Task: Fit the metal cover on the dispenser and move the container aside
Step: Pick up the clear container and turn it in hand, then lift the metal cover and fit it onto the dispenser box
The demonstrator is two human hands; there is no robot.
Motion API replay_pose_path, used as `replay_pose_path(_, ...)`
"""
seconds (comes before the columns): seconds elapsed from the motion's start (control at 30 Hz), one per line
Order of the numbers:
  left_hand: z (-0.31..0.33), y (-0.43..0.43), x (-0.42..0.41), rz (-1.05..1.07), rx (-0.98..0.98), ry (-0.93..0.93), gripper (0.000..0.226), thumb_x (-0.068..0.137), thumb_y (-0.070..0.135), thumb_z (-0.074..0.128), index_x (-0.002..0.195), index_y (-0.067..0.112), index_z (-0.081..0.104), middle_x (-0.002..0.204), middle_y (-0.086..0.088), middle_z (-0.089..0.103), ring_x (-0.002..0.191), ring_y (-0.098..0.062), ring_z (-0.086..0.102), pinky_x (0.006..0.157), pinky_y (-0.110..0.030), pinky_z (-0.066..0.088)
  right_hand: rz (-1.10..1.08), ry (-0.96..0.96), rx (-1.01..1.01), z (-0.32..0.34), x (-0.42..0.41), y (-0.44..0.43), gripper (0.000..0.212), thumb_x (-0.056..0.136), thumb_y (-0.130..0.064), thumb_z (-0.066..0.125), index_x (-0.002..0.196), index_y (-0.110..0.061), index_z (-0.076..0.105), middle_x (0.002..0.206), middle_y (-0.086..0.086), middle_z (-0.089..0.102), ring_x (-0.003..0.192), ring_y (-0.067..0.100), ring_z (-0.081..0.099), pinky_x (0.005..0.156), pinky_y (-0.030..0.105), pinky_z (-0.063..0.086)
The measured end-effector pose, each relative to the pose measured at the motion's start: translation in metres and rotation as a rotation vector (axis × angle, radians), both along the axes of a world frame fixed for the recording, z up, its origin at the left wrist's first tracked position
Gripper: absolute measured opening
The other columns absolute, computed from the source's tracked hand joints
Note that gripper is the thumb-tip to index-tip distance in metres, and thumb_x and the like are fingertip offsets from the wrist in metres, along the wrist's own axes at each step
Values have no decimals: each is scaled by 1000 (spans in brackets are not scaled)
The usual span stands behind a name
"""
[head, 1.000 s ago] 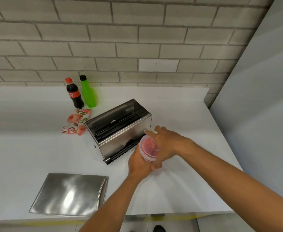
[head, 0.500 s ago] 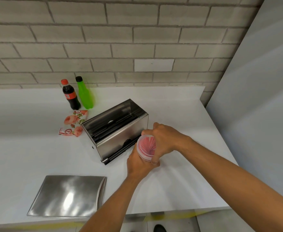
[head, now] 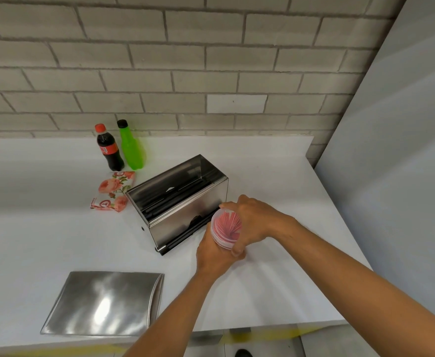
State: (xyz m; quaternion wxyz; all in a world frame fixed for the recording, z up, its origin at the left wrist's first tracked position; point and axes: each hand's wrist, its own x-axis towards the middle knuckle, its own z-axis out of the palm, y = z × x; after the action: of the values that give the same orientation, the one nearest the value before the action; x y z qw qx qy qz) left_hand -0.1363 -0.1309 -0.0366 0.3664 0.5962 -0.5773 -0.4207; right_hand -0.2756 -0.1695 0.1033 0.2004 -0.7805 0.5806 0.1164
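Head camera, looking down over a white counter (head: 44,228) set against a pale brick wall (head: 185,73): both bare hands meet on a small clear container (head: 225,228) packed with thin red-and-white sticks, held just off the near right corner of the dispenser. The left hand (head: 212,256) cups the container from below and behind, fingers curled up around its side. The right hand (head: 253,222) is wrapped over its far side, fingers curled across the rim and the thumb pressed against the near edge, so both hands are closed around it. Whether the container's base touches the counter cannot be told, since the hands cover it. The dispenser (head: 183,202), a shiny steel box, stands at an angle in the middle of the counter with its top open, dark slots showing inside and a black strip along its lower front edge. The metal cover (head: 103,304) lies flat on the counter near the front edge, well to the left of the hands and apart from the dispenser, its bent lip turned toward the right. At the back, close to the wall, a cola bottle (head: 108,149) with a red cap stands upright just beside a green bottle (head: 131,148) with a black cap. In front of them a flowery red-and-white packet (head: 113,191) lies flat, close by the dispenser's left end. A grey panel (head: 391,150) rises along the right side of the counter.
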Motion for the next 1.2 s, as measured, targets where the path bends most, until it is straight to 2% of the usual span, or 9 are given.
replay_pose_path(0.1, 4, 6, 9, -62, 31, 29, 114, 46, 35, 106, 142, 39, 45, 131, 9, 62, 120, -15, 63, 97, -37, 59, -4, 0, -25, 3, -1, 6, 142, 49, -59, 96, 164, -37, 16, 154, 6, 37, 139, 30, 40, 102, 42, 51)
replay_pose_path(0.17, 9, 13, 18, -94, 57, -11, 121, 49, 35, 105, 150, 31, 38, 137, 5, 56, 124, -17, 59, 100, -41, 58, 17, -22, -75, 8, 1, 11, 140, 50, -61, 94, 164, -37, 16, 160, 3, 34, 143, 29, 37, 107, 42, 47)
replay_pose_path(0.37, 23, 36, 45, -120, 52, -89, 110, 61, 41, 95, 151, 43, 34, 146, 14, 48, 126, -12, 55, 97, -34, 56, 88, -220, -223, 21, 30, 28, 100, 71, -68, 80, 156, -38, 38, 156, -6, 44, 140, 23, 42, 105, 36, 44)
replay_pose_path(0.57, 31, 63, 84, -78, 36, -101, 57, 82, 39, 86, 132, 39, 60, 133, 18, 60, 117, 0, 60, 89, -14, 49, 145, -426, -226, 16, 60, 50, 66, 82, -60, 75, 143, -43, 57, 140, -16, 57, 122, 6, 53, 92, 25, 49)
replay_pose_path(0.63, 34, 73, 104, -31, 41, -107, 44, 85, 37, 84, 125, 38, 65, 130, 19, 63, 113, 1, 62, 86, -9, 47, 147, -482, -144, 9, 67, 57, 68, 79, -60, 79, 142, -44, 58, 136, -20, 60, 112, -1, 59, 85, 19, 51)
replay_pose_path(0.77, 38, 94, 152, 193, 63, -143, 33, 89, 28, 82, 119, 35, 71, 123, 11, 67, 101, 2, 63, 72, -3, 46, 166, -461, 8, -14, 79, 68, 77, 78, -55, 84, 147, -40, 53, 140, -16, 60, 113, 5, 62, 90, 30, 57)
replay_pose_path(0.93, 37, 128, 208, 541, 121, -213, 21, 87, 31, 81, 106, 36, 73, 110, 11, 72, 106, -11, 68, 85, -30, 51, 260, -283, 42, -47, 95, 81, 89, 78, -63, 79, 154, -34, 44, 155, -7, 47, 137, 17, 48, 101, 32, 43)
replay_pose_path(1.03, 31, 144, 235, 593, 137, -403, 32, 88, 37, 78, 117, 23, 75, 109, 4, 72, 101, -18, 69, 85, -36, 54, 293, -264, 51, -65, 111, 90, 102, 77, -65, 79, 161, -30, 33, 164, -1, 35, 149, 21, 33, 113, 38, 36)
replay_pose_path(1.2, 25, 154, 266, 582, 208, -641, 52, 89, 53, 72, 128, 18, 66, 149, -16, 55, 141, -35, 47, 108, -55, 45, 335, -228, 50, -88, 145, 106, 133, 68, -71, 83, 167, -27, 6, 175, 3, 7, 159, 25, 9, 124, 40, 18)
